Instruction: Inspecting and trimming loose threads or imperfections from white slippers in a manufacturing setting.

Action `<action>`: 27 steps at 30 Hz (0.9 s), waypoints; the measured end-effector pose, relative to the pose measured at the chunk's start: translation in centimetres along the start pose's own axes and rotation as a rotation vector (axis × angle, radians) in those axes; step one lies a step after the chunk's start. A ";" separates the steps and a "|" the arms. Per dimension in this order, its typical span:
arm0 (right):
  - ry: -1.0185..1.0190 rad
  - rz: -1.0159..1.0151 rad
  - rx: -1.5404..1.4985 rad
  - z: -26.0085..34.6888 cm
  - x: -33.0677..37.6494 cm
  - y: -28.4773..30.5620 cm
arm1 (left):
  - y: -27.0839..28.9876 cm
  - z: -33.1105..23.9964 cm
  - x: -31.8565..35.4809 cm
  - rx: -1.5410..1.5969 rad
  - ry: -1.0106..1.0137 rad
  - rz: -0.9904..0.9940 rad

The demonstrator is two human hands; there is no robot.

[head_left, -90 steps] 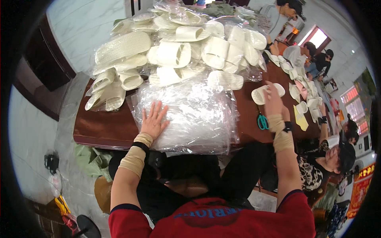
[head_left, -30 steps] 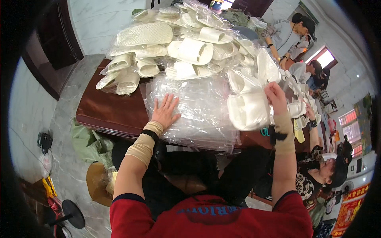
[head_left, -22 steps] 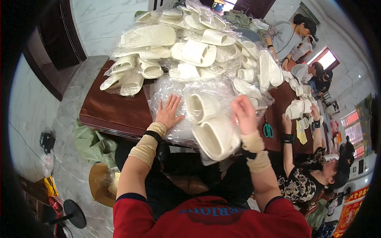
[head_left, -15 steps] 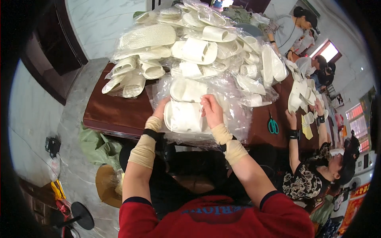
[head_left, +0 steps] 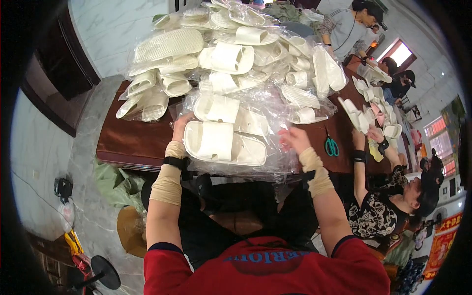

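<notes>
A pair of cream slide slippers lies side by side in front of me, the nearer slipper (head_left: pixel 211 140) and the farther slipper (head_left: pixel 215 107) both with toes to the right. Clear plastic bags (head_left: pixel 287 160) spread under and around them; whether the pair is fully inside one is hard to tell. At the heel end, my left hand (head_left: pixel 182 127) grips the nearer slipper's edge, its fingers partly hidden. My right hand (head_left: pixel 297 140), past the toe ends, has its fingers curled in a pinch on the clear plastic.
Bagged cream slippers (head_left: pixel 226 59) are heaped on the brown table (head_left: pixel 132 140) beyond my hands. Teal-handled scissors (head_left: pixel 331 146) lie to the right. Further right, a co-worker's hands (head_left: pixel 376 133) handle more slippers. An open cardboard box (head_left: pixel 129 230) stands on the floor at left.
My right hand has moved from the slippers out to the right. The slippers' toe ends now show. My left hand stays at the heel end. The co-worker's slippers have shifted.
</notes>
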State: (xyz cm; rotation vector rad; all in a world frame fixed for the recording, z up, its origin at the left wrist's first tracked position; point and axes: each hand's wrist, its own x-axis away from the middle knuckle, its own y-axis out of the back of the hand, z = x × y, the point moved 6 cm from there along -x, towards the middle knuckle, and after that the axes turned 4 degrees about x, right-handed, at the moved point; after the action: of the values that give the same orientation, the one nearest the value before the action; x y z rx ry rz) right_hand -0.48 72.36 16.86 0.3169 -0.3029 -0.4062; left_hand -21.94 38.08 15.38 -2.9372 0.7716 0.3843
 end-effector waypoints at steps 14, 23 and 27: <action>0.753 0.144 0.822 3.7 -2.6 -12.6 | -2.7 2.2 -0.2 -0.360 -0.088 0.112; 0.777 -0.072 0.568 2.9 -4.6 -11.7 | 0.5 1.8 -1.5 -0.364 0.044 0.022; 0.626 0.039 0.687 0.9 -5.2 -12.2 | -0.3 0.2 -1.1 -0.337 0.014 -0.012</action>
State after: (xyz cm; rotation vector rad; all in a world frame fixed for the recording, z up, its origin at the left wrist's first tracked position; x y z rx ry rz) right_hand -9.47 63.76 12.19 1.0816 0.1809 -0.1355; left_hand -22.72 38.90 15.44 -3.2562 0.7576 0.5421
